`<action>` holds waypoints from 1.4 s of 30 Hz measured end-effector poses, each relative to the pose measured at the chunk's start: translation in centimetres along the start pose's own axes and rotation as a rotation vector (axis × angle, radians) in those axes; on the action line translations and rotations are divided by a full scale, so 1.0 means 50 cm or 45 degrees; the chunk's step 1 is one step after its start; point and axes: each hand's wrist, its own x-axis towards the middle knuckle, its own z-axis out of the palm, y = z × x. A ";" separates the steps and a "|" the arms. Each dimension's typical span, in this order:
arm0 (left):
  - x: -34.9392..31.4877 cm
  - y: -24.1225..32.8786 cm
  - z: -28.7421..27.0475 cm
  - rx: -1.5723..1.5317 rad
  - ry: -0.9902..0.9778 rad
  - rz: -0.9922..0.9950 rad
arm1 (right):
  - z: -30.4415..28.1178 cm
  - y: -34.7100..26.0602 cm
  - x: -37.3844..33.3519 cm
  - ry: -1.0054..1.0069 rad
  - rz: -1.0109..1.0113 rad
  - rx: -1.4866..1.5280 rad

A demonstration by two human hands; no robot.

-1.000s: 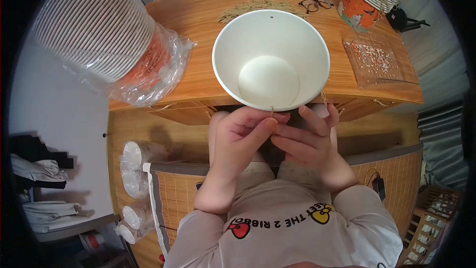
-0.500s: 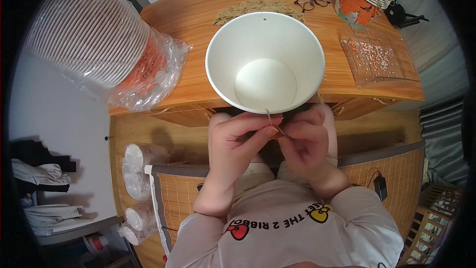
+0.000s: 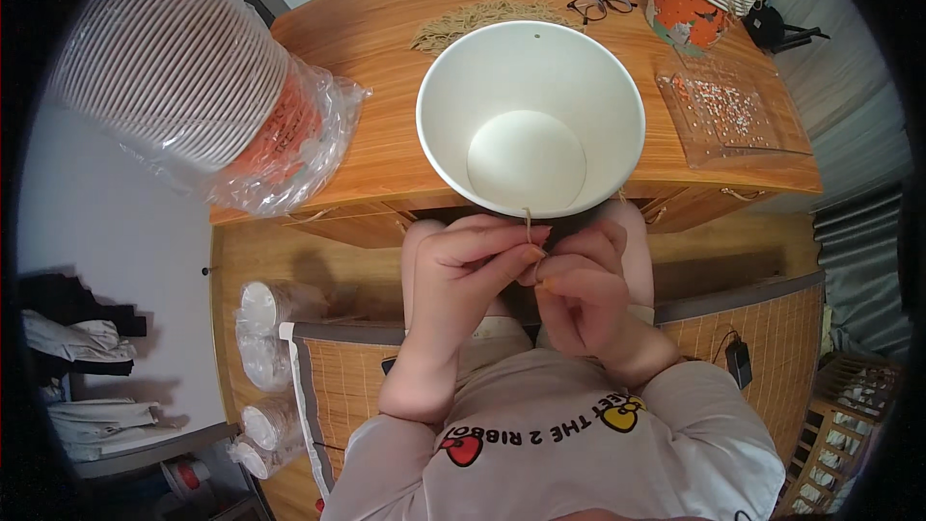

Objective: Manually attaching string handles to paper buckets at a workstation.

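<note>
A white paper bucket point(image 3: 531, 82) is tipped with its open mouth toward me at the desk's front edge. A small hole shows near its far rim. From the near rim hangs a thin tan cord point(image 3: 528, 219). My left hand point(image 3: 468, 268) is closed, thumb and fingertips pinching the cord just below the rim. Close against it, my right hand point(image 3: 584, 289) has its fingers curled and also pinches the cord, whose end is hidden among the fingertips. The bucket's underside, near my knees, is out of sight.
Behind the bucket lies a pile of tan cords point(image 3: 473, 27) beside eyeglasses point(image 3: 603, 6). A stack of orange-printed buckets point(image 3: 690, 10) and a clear tray point(image 3: 709, 145) with small beads are at right. A tall plastic-wrapped bucket stack point(image 3: 183, 68) leans at left. Wrapped stacks point(image 3: 265, 347) stand on the floor.
The bucket has shifted slightly right and turned a little, its far hole moving right. My right hand has moved slightly lower and its fingers have curled differently around the cord.
</note>
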 end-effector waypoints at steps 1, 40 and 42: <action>-0.003 0.000 -0.001 -0.067 -0.004 -0.071 | 0.003 0.001 -0.002 -0.007 -0.019 -0.044; -0.007 -0.016 0.011 -0.103 0.312 0.345 | -0.023 -0.009 0.088 0.084 -0.115 -0.292; -0.004 -0.020 0.001 0.109 0.346 0.446 | -0.025 -0.023 0.107 0.092 -0.087 -0.313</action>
